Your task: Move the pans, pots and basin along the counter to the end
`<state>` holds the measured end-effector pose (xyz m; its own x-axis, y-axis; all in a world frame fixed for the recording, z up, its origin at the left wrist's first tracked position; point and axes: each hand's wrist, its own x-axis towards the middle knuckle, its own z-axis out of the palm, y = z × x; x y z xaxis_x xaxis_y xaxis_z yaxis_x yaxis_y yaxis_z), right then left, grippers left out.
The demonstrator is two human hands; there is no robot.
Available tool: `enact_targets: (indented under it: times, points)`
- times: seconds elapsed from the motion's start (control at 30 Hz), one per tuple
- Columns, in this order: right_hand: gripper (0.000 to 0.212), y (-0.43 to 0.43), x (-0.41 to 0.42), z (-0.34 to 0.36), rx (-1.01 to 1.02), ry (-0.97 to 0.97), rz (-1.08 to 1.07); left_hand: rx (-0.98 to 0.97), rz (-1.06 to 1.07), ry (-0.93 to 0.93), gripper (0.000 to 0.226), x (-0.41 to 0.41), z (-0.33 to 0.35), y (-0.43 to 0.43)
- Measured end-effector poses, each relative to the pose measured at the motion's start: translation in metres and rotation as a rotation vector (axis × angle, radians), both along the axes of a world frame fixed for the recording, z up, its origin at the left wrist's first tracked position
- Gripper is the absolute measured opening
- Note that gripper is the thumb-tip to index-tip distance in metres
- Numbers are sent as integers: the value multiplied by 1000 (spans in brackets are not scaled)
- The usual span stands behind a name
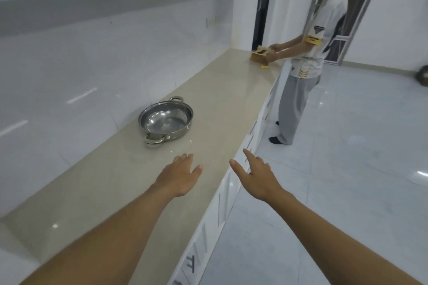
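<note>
Reach is judged to be what the coming move turns on: the pan (165,119) is set ahead of both hands and slightly to the left, apart from them, with bare tabletop (220,90) between. The left hand (179,174) is held over the tabletop and is the nearer one, almost in line with the near handle (154,139). The right hand (257,174) is held out over the tabletop's front edge, further off to the side. The pan's two loop handles are lined up roughly along the tabletop, one turned toward the hands and the far handle (176,99) turned away, so the handle axis is pointed toward the end to be reached. Both hands are seen with fingers spread and loosely straight, and nothing is held in either. The pan is seen as a shallow, round, polished steel vessel, empty, set flat on the side nearer the tiled wall (115,53). No other pot or basin is shown.
</note>
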<state>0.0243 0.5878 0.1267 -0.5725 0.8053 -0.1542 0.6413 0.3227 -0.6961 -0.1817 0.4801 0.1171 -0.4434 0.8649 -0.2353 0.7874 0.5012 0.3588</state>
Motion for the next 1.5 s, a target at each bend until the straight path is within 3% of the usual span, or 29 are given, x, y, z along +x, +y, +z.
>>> enact_targets:
  times: [0.3, 0.6, 0.9, 1.2, 1.5]
  points:
    - [87, 108, -42, -31, -100, -40, 173, -35, 189, 4, 57, -14, -31, 69]
    - [85, 183, -122, -52, -70, -59, 297, -50, 326, 25, 56, -99, -51, 116]
    - [84, 234, -202, -71, -95, -95, 418, -51, 503, -33, 70, -150, -66, 148]
    - [84, 301, -293, -97, -75, -145, 636, 14, 807, -107, 61, -194, -98, 185]
    - [85, 352, -352, -124, -22, -184, 777, 4, 1103, 10, 72, -208, -134, 218]
